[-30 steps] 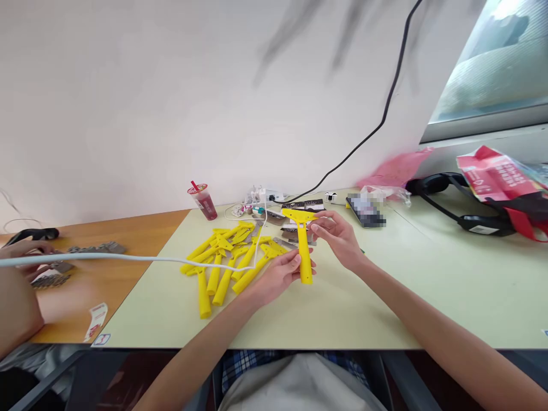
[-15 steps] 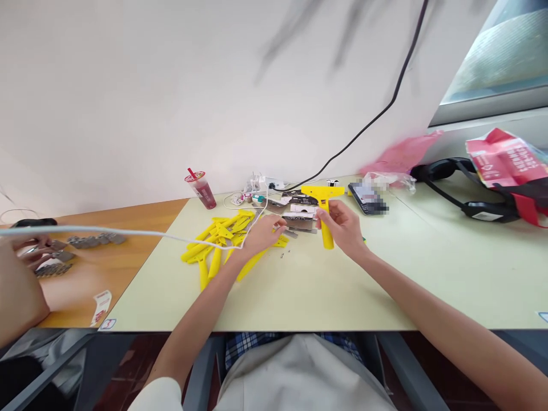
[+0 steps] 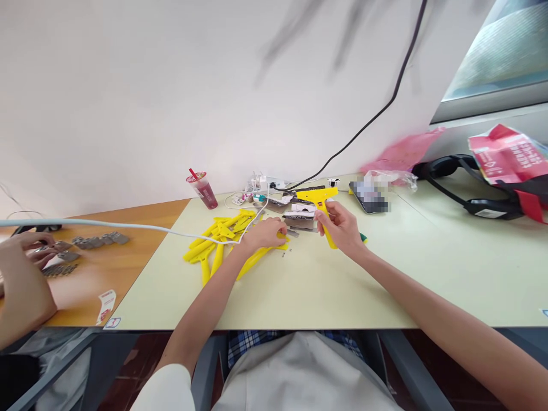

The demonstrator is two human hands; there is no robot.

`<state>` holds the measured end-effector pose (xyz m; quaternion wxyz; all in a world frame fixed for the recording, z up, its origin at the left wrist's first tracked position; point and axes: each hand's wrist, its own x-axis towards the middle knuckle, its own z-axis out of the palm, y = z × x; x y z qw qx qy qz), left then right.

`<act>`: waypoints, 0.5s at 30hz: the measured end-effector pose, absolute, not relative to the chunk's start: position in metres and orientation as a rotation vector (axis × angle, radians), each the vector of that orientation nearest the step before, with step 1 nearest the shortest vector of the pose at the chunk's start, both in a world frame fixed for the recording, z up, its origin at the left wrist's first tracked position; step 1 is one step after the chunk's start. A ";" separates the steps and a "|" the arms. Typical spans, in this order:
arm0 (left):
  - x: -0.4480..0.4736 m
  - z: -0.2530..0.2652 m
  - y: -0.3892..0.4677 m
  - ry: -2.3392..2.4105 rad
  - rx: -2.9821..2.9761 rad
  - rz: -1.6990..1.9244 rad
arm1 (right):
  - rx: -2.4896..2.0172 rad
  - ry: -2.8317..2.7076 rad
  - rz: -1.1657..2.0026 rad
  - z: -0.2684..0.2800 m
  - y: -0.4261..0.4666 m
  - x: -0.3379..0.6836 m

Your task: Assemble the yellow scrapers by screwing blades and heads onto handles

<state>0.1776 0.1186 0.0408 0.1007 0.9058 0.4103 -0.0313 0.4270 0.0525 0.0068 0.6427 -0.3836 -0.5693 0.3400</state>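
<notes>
My right hand (image 3: 342,228) is wrapped round the handle of a yellow scraper (image 3: 319,197), whose wide T-shaped head points up and leans to the left. My left hand (image 3: 269,232) is low at the right edge of a heap of yellow scrapers (image 3: 220,234), its fingers curled down and closed. Whatever is between those fingertips is hidden. A few tiny metal screws (image 3: 283,254) lie on the table just below my left hand. Between and beyond my hands are small open cardboard boxes (image 3: 299,218), with thin metal blades (image 3: 293,233) beside them.
A white cable (image 3: 171,230) crosses over my left forearm. Further back stand a drink cup (image 3: 202,189) and a power strip (image 3: 274,184). Right lie a phone (image 3: 369,198), a black headset (image 3: 466,200) and pink bags (image 3: 405,151). At left, another person's hands (image 3: 38,248) handle metal parts.
My left hand has lowered slightly and its fingers have curled down toward the table. In my right hand, the scraper has tilted to the left.
</notes>
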 end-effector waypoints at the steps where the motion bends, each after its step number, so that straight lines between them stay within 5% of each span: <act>1: 0.179 0.042 0.120 1.219 2.670 -0.147 | -0.875 -1.297 0.777 0.007 0.052 0.427; 15: 0.191 0.034 0.128 1.153 2.947 -0.213 | -0.921 -1.299 0.795 0.007 0.052 0.426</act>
